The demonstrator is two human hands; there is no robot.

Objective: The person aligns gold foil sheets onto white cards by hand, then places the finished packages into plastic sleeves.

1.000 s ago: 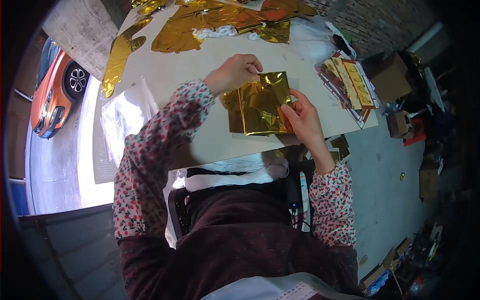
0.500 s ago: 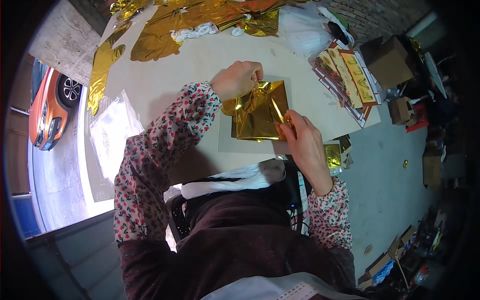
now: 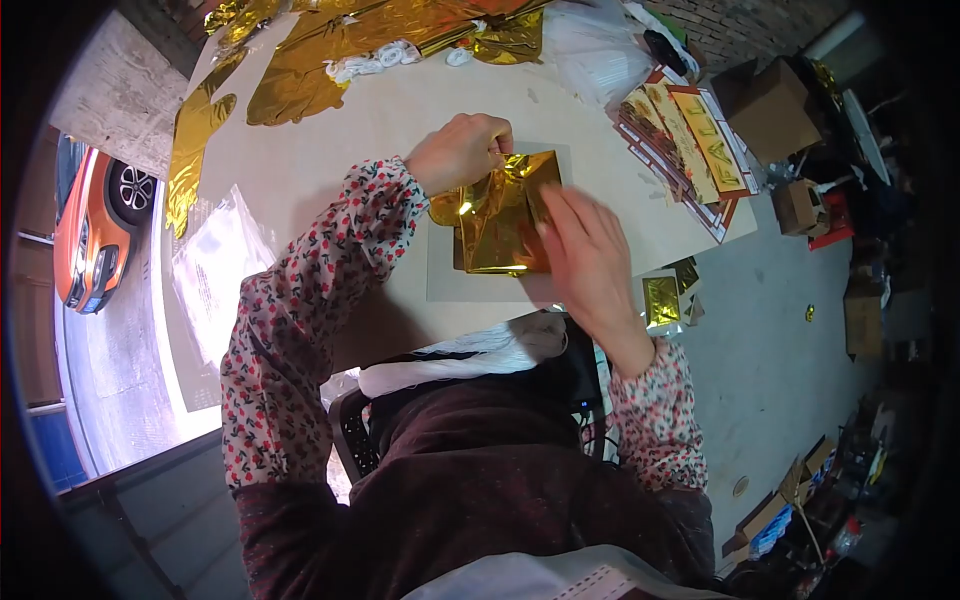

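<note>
A folded piece of shiny gold foil point(image 3: 503, 225) lies on a thin grey sheet point(image 3: 450, 285) on the table in front of me. At its upper edge my left hand point(image 3: 462, 152) is closed, with thumb and fingers pinching the foil; the fingertips are partly hidden. Along the foil's right side lies my right hand point(image 3: 592, 255), its fingers stretched out, slightly blurred and touching or just over the foil. A rounded flap of the foil sticks out at the left, below my left wrist.
More gold foil point(image 3: 300, 80) and white cord bundles point(image 3: 375, 62) lie at the table's back. Printed "FALL" cards point(image 3: 700, 140) sit on the right, a clear plastic bag point(image 3: 220, 270) on the left. White thread point(image 3: 450, 365) rests by my lap. Cardboard boxes point(image 3: 775, 110) stand right.
My right hand has loosened its pinch on the foil's right edge and its fingers have straightened, moving up along that side. My left hand still grips the upper edge. The view has shifted slightly.
</note>
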